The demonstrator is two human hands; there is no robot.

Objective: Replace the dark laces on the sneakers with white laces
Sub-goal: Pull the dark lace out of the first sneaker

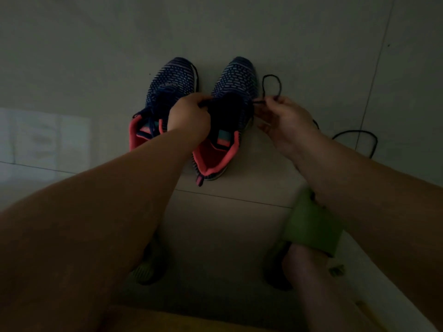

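Dim light falls over the pale, large-format tiled floor where I sit, thin dark grout lines crossing it. A faint white rectangular sheet lies flat at my left.

Both bare forearms reach forward and down, the left hand curled with fingers gripping at its tip, the right hand palm-up with thumb and fingers pinched together.
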